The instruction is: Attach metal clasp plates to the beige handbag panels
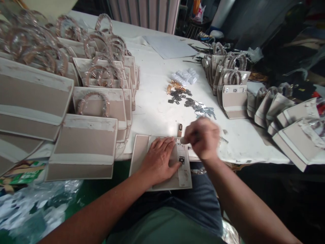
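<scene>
My left hand (160,158) lies flat, fingers spread, pressing a beige and white bag panel (140,152) that rests at the table's near edge over my lap. A small dark square metal plate (181,159) sits on the panel by my left fingertips. My right hand (202,137) is closed in a pinch just above the panel's top edge; it is blurred, and what it pinches is too small to make out. A small gold clasp piece (180,129) lies on the table just beyond the panel.
Stacks of beige bags with wrapped ring handles (99,78) fill the left of the white table (154,112). More bags (232,84) line the right side. Loose dark metal plates (193,103), gold fittings (174,86) and small plastic packets (185,76) lie mid-table.
</scene>
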{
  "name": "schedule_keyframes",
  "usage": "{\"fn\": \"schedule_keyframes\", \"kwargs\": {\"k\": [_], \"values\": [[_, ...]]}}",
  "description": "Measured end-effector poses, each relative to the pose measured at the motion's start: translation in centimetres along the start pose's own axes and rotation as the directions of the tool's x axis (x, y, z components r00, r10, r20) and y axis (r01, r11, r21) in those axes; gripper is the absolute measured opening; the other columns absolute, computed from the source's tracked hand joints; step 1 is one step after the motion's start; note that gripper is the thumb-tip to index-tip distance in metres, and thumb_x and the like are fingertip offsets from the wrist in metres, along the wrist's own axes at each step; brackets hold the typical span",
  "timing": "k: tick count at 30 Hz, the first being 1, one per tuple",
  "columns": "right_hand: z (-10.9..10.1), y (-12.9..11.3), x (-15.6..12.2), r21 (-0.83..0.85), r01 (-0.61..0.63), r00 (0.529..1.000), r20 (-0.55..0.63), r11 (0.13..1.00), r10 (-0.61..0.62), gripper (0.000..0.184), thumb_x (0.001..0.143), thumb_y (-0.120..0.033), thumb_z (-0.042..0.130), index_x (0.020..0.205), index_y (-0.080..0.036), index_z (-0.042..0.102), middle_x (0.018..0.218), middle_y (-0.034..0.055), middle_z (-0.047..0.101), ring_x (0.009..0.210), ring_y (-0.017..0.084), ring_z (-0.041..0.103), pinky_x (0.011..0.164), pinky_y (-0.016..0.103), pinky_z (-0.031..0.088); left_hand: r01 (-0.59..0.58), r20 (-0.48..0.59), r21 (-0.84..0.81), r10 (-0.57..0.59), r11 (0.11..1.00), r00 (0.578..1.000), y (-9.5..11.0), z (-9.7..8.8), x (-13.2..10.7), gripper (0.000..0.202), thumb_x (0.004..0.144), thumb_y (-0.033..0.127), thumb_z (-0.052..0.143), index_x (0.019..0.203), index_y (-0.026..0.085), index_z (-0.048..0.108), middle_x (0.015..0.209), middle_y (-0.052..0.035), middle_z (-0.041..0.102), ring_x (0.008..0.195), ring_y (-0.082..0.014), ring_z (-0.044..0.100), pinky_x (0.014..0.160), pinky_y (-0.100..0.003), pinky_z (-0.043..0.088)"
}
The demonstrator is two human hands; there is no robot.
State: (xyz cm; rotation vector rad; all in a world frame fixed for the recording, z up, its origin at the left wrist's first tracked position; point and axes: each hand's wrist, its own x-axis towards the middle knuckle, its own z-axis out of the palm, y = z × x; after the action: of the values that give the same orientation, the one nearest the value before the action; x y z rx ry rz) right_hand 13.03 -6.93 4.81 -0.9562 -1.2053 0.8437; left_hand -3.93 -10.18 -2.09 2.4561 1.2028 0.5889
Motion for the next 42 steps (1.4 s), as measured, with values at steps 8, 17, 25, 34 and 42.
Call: {"fn": "schedule_keyframes", "kwargs": {"k": [8, 17, 25, 34, 42], "values": [[-2.1, -2.1, -0.9, -0.353, -0.190, 0.964, 0.110, 0.916, 0.243, 0.044, 0.095, -0.051, 0.071, 0.065, -0.022, 0.059, 0.051, -0.0041, 0.054, 0.047, 0.012, 0.047, 0.050, 0.027, 0.038, -0.010, -0.018, 0.015, 0.010, 1.000, 1.000, 0.0, 0.0, 0.0, 0.073, 0.090, 0.049, 0.073, 0.152, 0.017, 0.051, 0.160, -0.0127, 0.055, 0.149, -0.0340, 0.048, 0.130, -0.054, 0.029], [-5.4, 1.0, -7.9, -0.746, -0.196, 0.902, 0.118, 0.636, 0.416, 0.012, 0.085, -0.024, 0.072, 0.090, -0.021, 0.082, 0.097, 0.0055, 0.082, 0.095, 0.024, 0.074, 0.087, 0.032, 0.053, -0.044, -0.001, 0.063, 0.044, 0.997, 0.999, 0.3, 0.0, 0.3, 0.068, 0.092, 0.042, 0.072, 0.150, 0.012, 0.054, 0.161, -0.0148, 0.055, 0.151, -0.0341, 0.047, 0.129, -0.055, 0.035], [-5.6, 0.8, -6.7, -0.719, -0.381, 0.799, 0.060, 0.581, 0.598, 0.016, 0.082, -0.032, 0.072, 0.084, -0.019, 0.082, 0.065, -0.0012, 0.071, 0.062, 0.016, 0.063, 0.060, 0.026, 0.044, -0.132, 0.044, 0.144, 0.126, 0.981, 0.991, 2.1, -0.1, -3.0, 0.087, 0.090, 0.057, 0.074, 0.158, 0.010, 0.046, 0.169, -0.0179, 0.043, 0.156, -0.0354, 0.039, 0.132, -0.056, 0.028], [-6.7, -0.1, -6.4, -0.480, -0.582, 0.699, 0.118, 0.656, 0.706, 0.018, 0.083, -0.037, 0.071, 0.082, -0.019, 0.074, 0.054, -0.0030, 0.063, 0.052, 0.014, 0.055, 0.051, 0.024, 0.041, -0.287, 0.208, 0.216, 0.244, 0.933, 0.947, 1.7, 0.0, -5.5, 0.082, 0.089, 0.040, 0.076, 0.162, 0.019, 0.044, 0.169, -0.0160, 0.044, 0.161, -0.0363, 0.031, 0.135, -0.060, 0.016], [-8.1, -1.4, -6.9, -0.475, -0.565, 0.759, 0.022, 0.675, 0.651, 0.018, 0.084, -0.037, 0.070, 0.083, -0.019, 0.071, 0.058, -0.0025, 0.063, 0.053, 0.013, 0.057, 0.051, 0.023, 0.044, -0.290, 0.346, 0.240, 0.197, 0.926, 0.917, 2.2, -1.8, -3.8, 0.076, 0.089, 0.037, 0.073, 0.160, 0.025, 0.049, 0.168, -0.0169, 0.043, 0.158, -0.0388, 0.033, 0.130, -0.065, 0.022]]}}
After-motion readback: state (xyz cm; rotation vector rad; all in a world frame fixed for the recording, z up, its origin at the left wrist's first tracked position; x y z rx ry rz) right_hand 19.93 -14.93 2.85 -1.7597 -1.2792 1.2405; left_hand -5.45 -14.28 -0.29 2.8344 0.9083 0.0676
